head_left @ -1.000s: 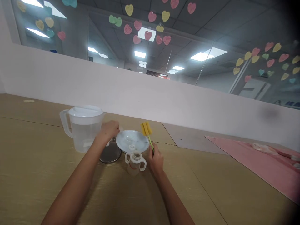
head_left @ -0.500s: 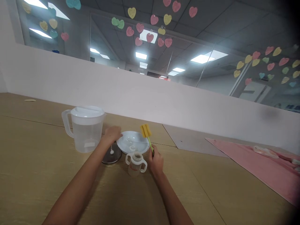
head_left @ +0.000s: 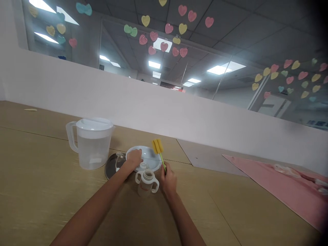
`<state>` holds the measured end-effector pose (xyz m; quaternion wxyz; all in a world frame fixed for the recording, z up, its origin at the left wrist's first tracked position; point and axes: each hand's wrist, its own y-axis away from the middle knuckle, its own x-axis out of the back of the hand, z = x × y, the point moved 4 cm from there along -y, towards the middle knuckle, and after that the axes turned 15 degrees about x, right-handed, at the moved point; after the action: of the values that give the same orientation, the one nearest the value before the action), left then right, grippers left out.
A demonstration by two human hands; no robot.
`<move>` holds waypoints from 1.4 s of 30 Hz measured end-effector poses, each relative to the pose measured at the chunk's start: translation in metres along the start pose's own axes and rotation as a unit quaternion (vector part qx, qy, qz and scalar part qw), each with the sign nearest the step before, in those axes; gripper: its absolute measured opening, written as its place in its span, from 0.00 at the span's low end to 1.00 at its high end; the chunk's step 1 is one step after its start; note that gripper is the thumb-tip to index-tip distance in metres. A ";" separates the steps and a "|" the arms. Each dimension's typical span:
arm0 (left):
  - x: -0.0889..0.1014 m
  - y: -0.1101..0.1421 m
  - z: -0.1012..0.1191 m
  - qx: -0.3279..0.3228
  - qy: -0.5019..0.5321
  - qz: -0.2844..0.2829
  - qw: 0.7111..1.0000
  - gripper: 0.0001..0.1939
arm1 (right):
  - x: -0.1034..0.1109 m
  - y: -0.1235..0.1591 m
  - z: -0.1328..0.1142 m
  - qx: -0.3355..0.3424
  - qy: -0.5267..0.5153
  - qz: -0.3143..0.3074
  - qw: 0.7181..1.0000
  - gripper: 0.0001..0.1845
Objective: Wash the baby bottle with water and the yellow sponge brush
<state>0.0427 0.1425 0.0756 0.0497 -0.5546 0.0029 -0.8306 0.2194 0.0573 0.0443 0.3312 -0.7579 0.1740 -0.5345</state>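
My right hand [head_left: 169, 179] is closed around the handle of a bottle brush [head_left: 158, 147], its yellow sponge head up. My left hand [head_left: 134, 159] reaches over the white bowl [head_left: 156, 164], back of the hand up; its fingertips are hidden. A clear baby bottle [head_left: 146, 188] with two white handles stands uncapped between my forearms. Just behind its open mouth, a small white ring-like part [head_left: 142, 166] shows at the bowl's near side. Left of the bowl is a round dark metal tray [head_left: 110, 166] holding a thin white tube with small ends [head_left: 118, 160].
A lidded translucent pitcher [head_left: 93, 147] with liquid in it stands left of the tray. A pink cloth [head_left: 276, 184] covers the table's right side. Behind runs a white wall [head_left: 143, 102], with windows above bearing heart-shaped notes. A thin pale strip [head_left: 30, 109] lies far left.
My left hand has moved right, from above the metal tray to over the bowl. The white tube now lies on the tray. The brush stays in my right hand.
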 end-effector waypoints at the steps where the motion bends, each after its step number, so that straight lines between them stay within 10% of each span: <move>1: 0.005 0.000 0.000 0.001 0.005 0.006 1.000 0.19 | 0.000 0.000 0.000 0.000 0.002 0.003 1.000 0.27; 8: 0.057 0.002 0.001 -0.034 0.224 0.034 0.973 0.26 | 0.000 0.001 0.000 0.009 0.024 0.023 0.999 0.27; 13: 0.060 0.005 0.008 -0.026 0.575 -0.146 0.805 0.28 | 0.000 0.003 -0.006 0.059 0.031 0.041 0.997 0.27; 16: 0.056 0.009 0.012 -0.006 0.615 -0.182 0.767 0.27 | 0.001 0.003 -0.010 0.097 0.033 0.054 0.993 0.26; 27: 0.055 0.015 0.018 -0.048 0.581 -0.197 0.788 0.27 | 0.007 0.003 -0.017 0.129 -0.002 0.079 0.988 0.24; 42: 0.071 0.022 0.013 -0.133 0.395 -0.179 0.891 0.27 | 0.001 0.005 -0.013 0.148 -0.004 0.072 0.986 0.24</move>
<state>0.0298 0.1152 0.1446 -0.1795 -0.1728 0.0337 -0.9679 0.2085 0.0492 0.0443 0.4778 -0.6882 0.1464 -0.5259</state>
